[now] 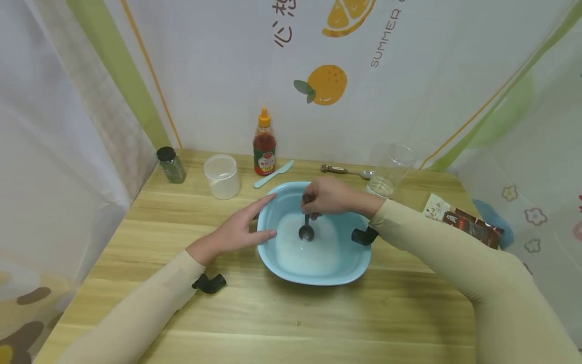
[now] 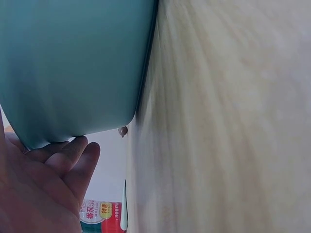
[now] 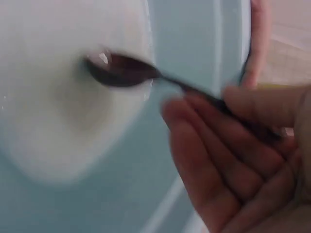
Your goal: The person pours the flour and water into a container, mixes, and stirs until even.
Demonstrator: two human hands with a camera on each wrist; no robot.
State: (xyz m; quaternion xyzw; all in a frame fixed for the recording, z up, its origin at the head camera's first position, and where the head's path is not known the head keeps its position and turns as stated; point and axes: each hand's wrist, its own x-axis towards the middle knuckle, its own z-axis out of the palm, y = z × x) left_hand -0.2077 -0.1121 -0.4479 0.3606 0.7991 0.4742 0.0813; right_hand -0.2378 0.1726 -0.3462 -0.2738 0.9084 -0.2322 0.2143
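A light blue basin (image 1: 313, 279) stands on the table, holding a cloudy white liquid (image 1: 291, 253). My right hand (image 1: 328, 196) pinches the handle of a dark spoon (image 1: 306, 233) over the basin. In the right wrist view the spoon (image 3: 121, 71) is blurred, its bowl just at or above the liquid; I cannot tell which. At the basin's left side, my left hand (image 1: 234, 230) holds the rim, thumb over the edge. From the left wrist view, the fingers (image 2: 68, 158) bend against the basin's outer wall (image 2: 77, 68) beneath the rim.
Along the back stand a dark-lidded jar (image 1: 172, 166), a white tub (image 1: 222, 177), a red sauce bottle (image 1: 264, 146) and a clear glass (image 1: 392, 169). A pale green knife (image 1: 274, 174) and another spoon (image 1: 347, 171) lie between them. A brown packet (image 1: 464, 221) lies at right.
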